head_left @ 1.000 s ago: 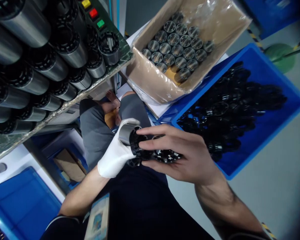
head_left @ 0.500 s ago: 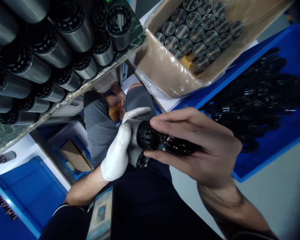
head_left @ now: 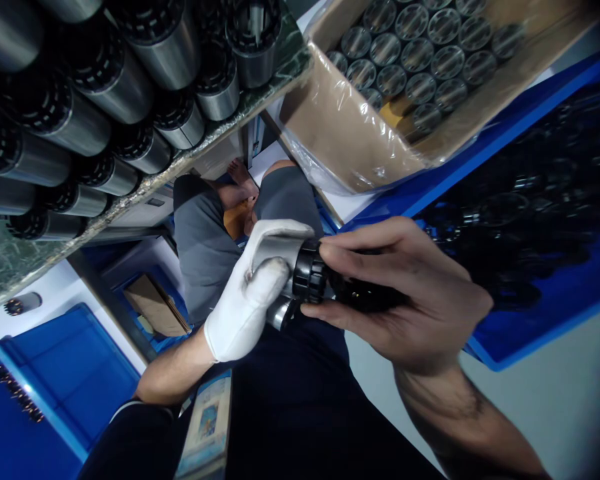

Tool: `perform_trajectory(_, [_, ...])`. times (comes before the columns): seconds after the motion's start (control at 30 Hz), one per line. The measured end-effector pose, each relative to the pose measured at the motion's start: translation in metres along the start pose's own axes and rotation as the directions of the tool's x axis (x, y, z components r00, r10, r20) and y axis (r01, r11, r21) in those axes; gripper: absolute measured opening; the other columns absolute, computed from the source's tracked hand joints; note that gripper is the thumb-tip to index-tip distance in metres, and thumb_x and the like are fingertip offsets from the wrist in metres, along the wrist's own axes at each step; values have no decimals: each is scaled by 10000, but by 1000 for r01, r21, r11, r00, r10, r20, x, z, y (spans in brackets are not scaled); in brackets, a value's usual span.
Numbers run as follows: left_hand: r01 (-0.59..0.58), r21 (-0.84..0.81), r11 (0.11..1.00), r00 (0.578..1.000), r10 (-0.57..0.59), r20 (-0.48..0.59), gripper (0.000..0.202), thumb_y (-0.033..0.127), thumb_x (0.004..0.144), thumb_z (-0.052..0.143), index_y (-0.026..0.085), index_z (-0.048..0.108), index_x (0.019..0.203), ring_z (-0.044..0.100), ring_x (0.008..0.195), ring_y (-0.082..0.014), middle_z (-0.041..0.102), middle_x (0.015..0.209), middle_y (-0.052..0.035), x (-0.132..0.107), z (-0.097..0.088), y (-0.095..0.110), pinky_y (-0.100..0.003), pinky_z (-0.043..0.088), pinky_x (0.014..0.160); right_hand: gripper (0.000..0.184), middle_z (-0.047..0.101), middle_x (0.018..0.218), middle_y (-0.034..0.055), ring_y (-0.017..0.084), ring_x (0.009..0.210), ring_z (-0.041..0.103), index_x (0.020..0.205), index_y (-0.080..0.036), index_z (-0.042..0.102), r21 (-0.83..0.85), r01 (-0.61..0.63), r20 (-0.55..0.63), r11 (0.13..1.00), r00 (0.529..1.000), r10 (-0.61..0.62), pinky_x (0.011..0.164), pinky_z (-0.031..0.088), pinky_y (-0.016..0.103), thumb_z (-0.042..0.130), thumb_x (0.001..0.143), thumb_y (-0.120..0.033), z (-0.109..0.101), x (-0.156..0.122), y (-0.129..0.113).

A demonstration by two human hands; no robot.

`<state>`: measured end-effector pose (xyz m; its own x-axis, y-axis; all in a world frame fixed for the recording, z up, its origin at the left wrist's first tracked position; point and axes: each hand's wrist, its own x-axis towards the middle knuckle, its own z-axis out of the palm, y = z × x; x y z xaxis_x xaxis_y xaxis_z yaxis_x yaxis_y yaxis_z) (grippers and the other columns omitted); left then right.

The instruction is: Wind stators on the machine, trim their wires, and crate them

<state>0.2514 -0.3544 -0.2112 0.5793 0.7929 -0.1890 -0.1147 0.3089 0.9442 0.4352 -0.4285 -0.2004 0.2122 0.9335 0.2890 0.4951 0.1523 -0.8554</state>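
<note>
My left hand [head_left: 243,303], in a white glove, is closed around a short metal cylinder [head_left: 276,249] in front of my lap. A black slotted plastic ring [head_left: 310,273] sits at the cylinder's right end. With thumb and fingertips, my bare right hand [head_left: 420,293] grips this ring from both sides. More glossy black parts [head_left: 363,293] show under its curled fingers; how many is hidden. Just below the gloved thumb, a second metal cylinder [head_left: 280,313] is partly visible, and I cannot tell what supports it.
Many metal cylinders with black slotted ends [head_left: 93,117] stand on a green bench [head_left: 293,50] at upper left. A lined cardboard box [head_left: 340,127] of cylinders is at upper right. A blue bin [head_left: 500,353] of black parts lies right, a blue crate [head_left: 75,360] lower left.
The gloved fingers have wrapped further around the upper cylinder, the thumb now across it. The black ring has come into fuller view between both hands. The whole view has shifted slightly.
</note>
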Motion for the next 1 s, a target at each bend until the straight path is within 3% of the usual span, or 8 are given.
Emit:
perform_trajectory(0.17, [22,-43,999,999,-21,33,474,682,1087,708,276,733,1331,714,1281,-297,731,1318,-64,0,-5,-9,-423,590,1168,691,861,1154,38,312,962,852,1534,-508,777,4,59,26,998,998,-59,825,766,464,1018,912,-327,5,0,2])
perform_trajectory(0.33, [74,-106,992,996,-78,-34,728,594,817,1029,263,617,1318,745,1214,-305,742,1291,-64,4,-1,-29,-464,615,1131,744,866,1386,-5,310,1137,876,1714,-491,599,-181,59,109,982,993,-39,964,776,402,888,1044,-345,5,0,-6])
perform_trajectory(0.5, [127,-91,988,987,-134,-84,754,583,765,1059,261,615,1282,738,1180,-285,720,1226,-46,8,4,-25,-446,625,1113,572,834,1467,23,303,1252,850,1564,-399,733,-130,88,157,988,985,-67,1114,730,398,908,1028,-305,1,2,-4])
perform_trajectory(0.63, [30,-25,999,991,-33,-132,704,513,742,1090,269,646,1230,715,999,-208,686,1127,-10,7,-1,-23,-345,636,937,720,846,1302,75,332,1107,853,1649,-379,689,-247,194,116,950,979,-170,988,747,444,940,981,-287,-6,-3,2])
perform_trajectory(0.73, [-2,-11,1000,994,1,-113,766,460,707,1126,275,635,1264,737,962,-206,722,1117,-5,4,-4,-25,-343,647,920,805,846,1196,78,314,982,841,1719,-349,636,-351,221,102,910,975,-197,884,743,418,940,979,-259,-10,-9,3])
perform_trajectory(0.83, [45,-191,981,994,-63,-87,755,740,878,931,281,616,1387,808,1055,-306,799,1144,-54,0,0,-22,-431,685,941,769,861,1218,62,257,781,798,1680,-366,680,-281,157,34,947,988,-154,796,747,421,958,965,-308,-8,-14,1])
perform_trajectory(0.93, [41,-350,936,953,-142,-268,646,846,1071,560,279,683,1356,787,1282,-380,814,1210,-82,1,10,-12,-509,666,1079,773,877,1293,6,227,628,740,1648,-492,672,-83,-52,50,995,997,56,679,739,443,963,947,-348,0,-19,-4])
perform_trajectory(1.0, [30,-310,950,914,-152,-376,617,814,1096,519,269,729,1296,734,1391,-392,801,1257,-84,4,16,-6,-517,634,1155,764,877,1330,2,234,642,761,1628,-496,676,10,-115,95,993,989,113,667,737,445,963,943,-319,6,-21,-8])
